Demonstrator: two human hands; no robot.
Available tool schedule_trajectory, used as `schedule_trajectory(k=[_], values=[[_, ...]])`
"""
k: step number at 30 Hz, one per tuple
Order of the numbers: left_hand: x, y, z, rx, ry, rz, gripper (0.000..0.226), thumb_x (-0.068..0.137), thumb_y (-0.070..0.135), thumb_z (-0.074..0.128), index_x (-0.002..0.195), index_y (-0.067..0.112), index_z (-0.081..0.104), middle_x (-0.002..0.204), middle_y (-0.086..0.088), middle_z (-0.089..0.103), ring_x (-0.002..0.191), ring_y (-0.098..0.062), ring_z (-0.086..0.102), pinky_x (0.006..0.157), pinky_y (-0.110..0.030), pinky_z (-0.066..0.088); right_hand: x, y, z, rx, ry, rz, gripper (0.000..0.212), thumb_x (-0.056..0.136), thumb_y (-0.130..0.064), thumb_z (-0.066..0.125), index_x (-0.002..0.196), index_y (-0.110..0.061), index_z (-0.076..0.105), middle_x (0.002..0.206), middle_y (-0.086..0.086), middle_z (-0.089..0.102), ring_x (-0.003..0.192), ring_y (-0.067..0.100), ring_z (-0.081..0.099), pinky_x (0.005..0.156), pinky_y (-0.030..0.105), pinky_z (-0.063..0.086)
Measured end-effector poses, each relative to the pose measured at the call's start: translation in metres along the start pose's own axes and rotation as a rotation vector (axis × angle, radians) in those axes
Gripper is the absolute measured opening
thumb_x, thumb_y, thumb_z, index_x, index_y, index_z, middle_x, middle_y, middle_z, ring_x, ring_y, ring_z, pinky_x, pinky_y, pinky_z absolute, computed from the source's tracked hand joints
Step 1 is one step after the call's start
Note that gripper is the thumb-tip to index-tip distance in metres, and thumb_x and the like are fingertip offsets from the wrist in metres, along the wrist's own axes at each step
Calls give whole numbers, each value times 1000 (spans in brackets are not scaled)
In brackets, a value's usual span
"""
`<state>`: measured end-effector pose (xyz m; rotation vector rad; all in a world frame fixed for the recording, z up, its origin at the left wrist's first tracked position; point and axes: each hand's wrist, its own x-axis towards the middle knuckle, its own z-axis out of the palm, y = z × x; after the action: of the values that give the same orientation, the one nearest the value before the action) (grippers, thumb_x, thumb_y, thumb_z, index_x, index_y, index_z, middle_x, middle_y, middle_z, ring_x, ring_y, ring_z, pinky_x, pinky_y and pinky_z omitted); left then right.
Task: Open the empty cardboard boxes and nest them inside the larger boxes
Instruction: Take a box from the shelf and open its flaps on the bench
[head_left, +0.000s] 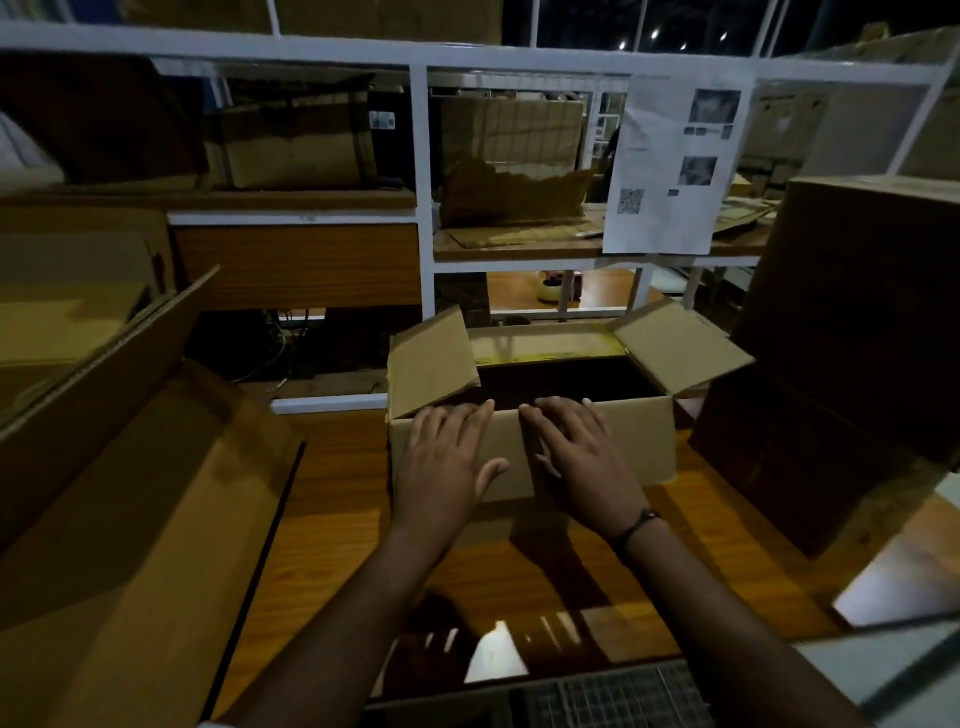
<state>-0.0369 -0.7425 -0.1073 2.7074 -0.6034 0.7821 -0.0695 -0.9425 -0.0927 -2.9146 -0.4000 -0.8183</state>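
Storeroom: white shelving rack (421, 182) holding cardboard cartons (296, 150); printed sheet (665, 218) with QR code hanging on the rack; open boxes (623, 441) on the table (337, 519) before the rack.

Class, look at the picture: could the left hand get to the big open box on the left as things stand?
Probably yes. The left hand lies flat on the small box, holding nothing, and only bare table lies between it and the big box.
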Motion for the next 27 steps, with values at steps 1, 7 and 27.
schedule_trajectory(k=[1,7,27], values=[[-2,-2,-1,2,6,-6,75,94,64,55,156,27,35,146,1,51,137,-19,40,120,-41,25,-4,6,-1,-1,1,0,72,85,-32,70,150,-19,43,148,10,47,138,30,43,120,50,23],[-6,-4,-6,22,12,-72,78,92,66,56,156,27,35,148,0,49,141,-21,36,122,-43,22,-15,45,-5,-12,31,15,75,83,-37,74,149,-19,45,147,11,46,136,30,42,119,51,27],[-3,17,-15,40,-17,-169,79,92,65,58,157,30,32,156,5,41,146,-17,29,125,-39,12,10,20,-7,57,-80,23,75,93,-53,58,157,-30,25,152,2,36,144,24,27,126,49,2]])
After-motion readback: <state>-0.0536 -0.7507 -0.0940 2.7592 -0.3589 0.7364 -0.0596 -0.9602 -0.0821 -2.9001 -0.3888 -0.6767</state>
